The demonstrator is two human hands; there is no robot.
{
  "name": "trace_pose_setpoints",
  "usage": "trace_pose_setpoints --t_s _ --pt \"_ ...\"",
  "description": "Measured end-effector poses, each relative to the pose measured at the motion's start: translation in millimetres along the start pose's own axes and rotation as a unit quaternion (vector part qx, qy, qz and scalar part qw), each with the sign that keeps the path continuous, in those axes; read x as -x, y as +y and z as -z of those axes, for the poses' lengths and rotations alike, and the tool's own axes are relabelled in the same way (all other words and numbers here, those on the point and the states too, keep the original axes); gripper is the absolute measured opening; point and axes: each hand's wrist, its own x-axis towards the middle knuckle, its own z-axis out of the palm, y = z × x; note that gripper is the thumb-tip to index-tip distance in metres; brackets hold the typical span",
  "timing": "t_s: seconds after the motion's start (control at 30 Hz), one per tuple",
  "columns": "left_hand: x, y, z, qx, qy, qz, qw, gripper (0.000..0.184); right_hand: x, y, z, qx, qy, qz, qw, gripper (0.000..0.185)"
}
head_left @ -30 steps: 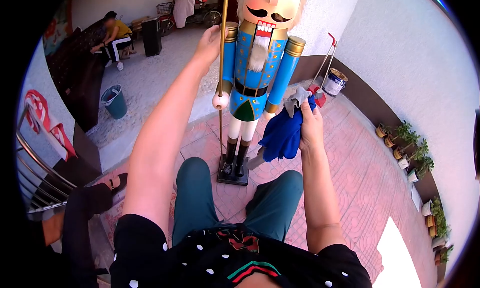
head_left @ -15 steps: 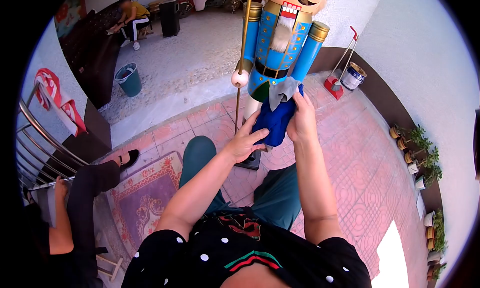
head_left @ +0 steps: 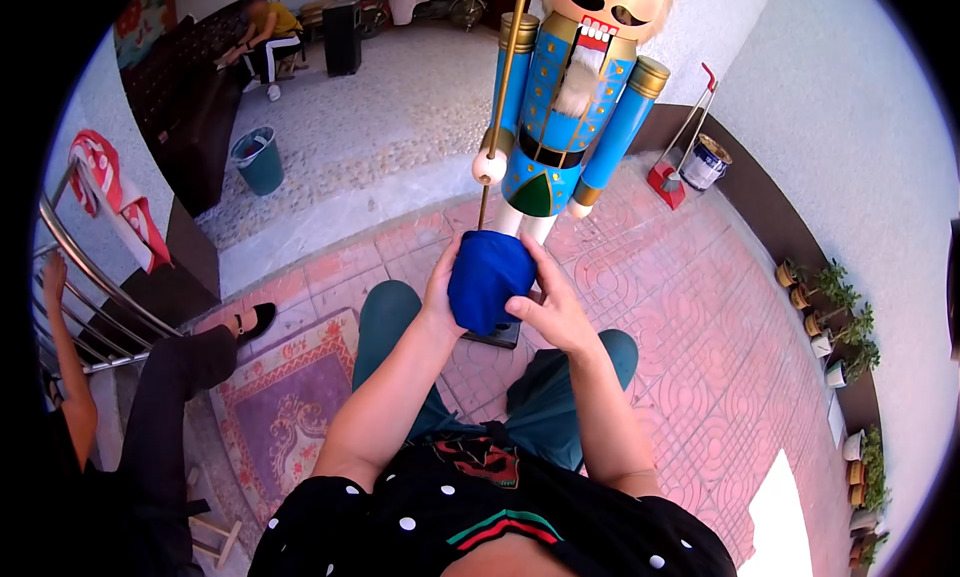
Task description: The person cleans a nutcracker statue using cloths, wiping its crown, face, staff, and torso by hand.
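A bundle of dark blue cloth (head_left: 489,282) is held between my two hands above my knees, its surface smooth and rounded on top. My left hand (head_left: 442,289) presses along its left side, with most of the fingers hidden behind it. On the right side, my right hand (head_left: 556,305) grips it, thumb lying against the front. Just beyond stands a large nutcracker figure (head_left: 552,122) in a blue painted coat with gold trim and a black belt. Its pale round hand holds a gold rod (head_left: 505,87). The cloth hides part of the legs and black base.
At left, a seated person's leg (head_left: 165,387) is beside a metal railing (head_left: 95,262) and a patterned rug (head_left: 290,402). Further off are a green bucket (head_left: 258,162) and another seated person (head_left: 270,37). A dustpan (head_left: 666,184), paint can (head_left: 707,163) and potted plants (head_left: 850,322) line the right wall.
My hands have drawn the blue cloth down and left, away from the nutcracker. The grey piece at its top is out of sight. The neighbouring person's arm has risen along the railing.
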Motion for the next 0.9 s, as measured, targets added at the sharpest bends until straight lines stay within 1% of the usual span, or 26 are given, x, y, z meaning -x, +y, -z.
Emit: trace_pose_setpoints --t_s 0.03,0.07,0.1,0.13,0.17,0.2,0.23,0.27,0.3,0.33,0.37,0.4,0.47,0.5,0.53,0.57,0.6,0.67,0.7,0.77,0.8,0.87,0.9 --pt "0.7 -6.2 0.5 0.008 -0.013 0.013 1.000 0.056 4.0 7.6 -9.6 0.094 0.023 0.028 0.995 0.082" --pt "2.2 -10.4 3.0 -0.006 -0.009 0.020 1.000 0.053 6.7 19.1 -16.8 0.187 0.045 0.056 0.980 0.078" --pt "3.6 -10.9 -6.0 -0.076 0.021 0.008 0.997 0.051 6.0 26.7 -23.2 0.011 0.094 0.000 0.996 0.071" --pt "5.3 -11.9 -16.4 -0.146 0.051 -0.003 0.988 0.049 4.8 32.1 -26.3 -0.165 0.139 -0.057 0.975 0.063" --pt "5.5 -14.6 -19.0 -0.215 0.056 -0.026 0.975 0.046 4.8 34.8 -24.7 -0.268 0.180 -0.079 0.943 0.046" --pt "7.3 -12.9 -22.6 -0.232 0.024 -0.004 0.972 0.047 2.9 36.3 -23.6 -0.337 0.222 -0.100 0.909 0.036" --pt "9.3 -8.0 -26.8 -0.359 0.038 0.016 0.932 0.049 2.2 38.9 -18.3 -0.355 0.230 -0.103 0.900 0.034" --pt "10.4 -0.4 -32.2 -0.480 0.052 0.037 0.875 0.051 1.8 40.2 -11.1 -0.373 0.238 -0.106 0.891 0.032" --pt "8.8 8.8 -28.0 -0.548 0.008 0.002 0.836 0.053 -1.8 29.6 -7.1 -0.335 0.249 -0.119 0.901 0.031" --pt "-1.5 11.4 -20.4 -0.608 -0.023 -0.178 0.774 0.052 -7.5 25.9 -0.6 -0.276 0.255 -0.094 0.922 0.034" --pt "-8.4 20.7 -12.5 -0.641 0.033 -0.240 0.728 0.055 -14.4 19.3 7.6 -0.215 0.278 -0.072 0.933 0.037" --pt "-10.0 37.0 -31.7 -0.669 0.088 -0.299 0.675 0.057 -21.8 10.0 15.8 -0.153 0.300 -0.050 0.940 0.040" --pt "-26.6 58.8 -48.6 -0.694 0.145 -0.399 0.582 0.062 -38.8 -7.1 33.7 0.052 0.367 -0.012 0.929 0.047" --pt "-39.2 64.2 -51.2 -0.693 0.145 -0.398 0.583 0.062 -47.8 -19.6 40.0 0.125 0.375 0.009 0.919 0.050" --pt "-52.8 66.4 -54.1 -0.708 0.167 -0.397 0.560 0.069 -57.1 -29.7 45.0 0.197 0.380 0.030 0.903 0.053" --pt "-65.6 67.6 -56.7 -0.721 0.188 -0.396 0.537 0.076 -67.5 -33.7 49.1 0.211 0.387 0.059 0.896 0.054" --pt "-77.5 67.2 -58.9 -0.720 0.189 -0.396 0.537 0.076 -76.2 -42.2 49.8 0.256 0.400 0.072 0.877 0.058" --pt "-101.0 67.2 -60.0 -0.728 0.196 -0.350 0.557 0.088 -95.2 -49.4 47.7 0.363 0.430 0.127 0.817 0.060" --pt "-115.3 69.3 -52.0 -0.727 0.196 -0.351 0.557 0.088 -103.7 -52.4 44.5 0.363 0.429 0.128 0.817 0.060" --pt "-137.5 69.7 -34.0 -0.717 0.142 -0.303 0.611 0.082 -117.1 -54.7 37.3 0.424 0.442 0.171 0.772 0.060" --pt "-133.5 67.6 -38.2 -0.718 0.142 -0.302 0.611 0.082 -123.8 -50.7 37.6 0.423 0.442 0.170 0.773 0.060" --pt "-118.7 61.6 -52.5 -0.686 0.176 -0.239 0.665 0.071 -135.6 -36.4 40.0 0.453 0.452 0.207 0.740 0.058" --pt "-120.1 60.5 -50.4 -0.686 0.177 -0.239 0.664 0.071 -138.1 -31.8 41.7 0.470 0.455 0.222 0.723 0.053"
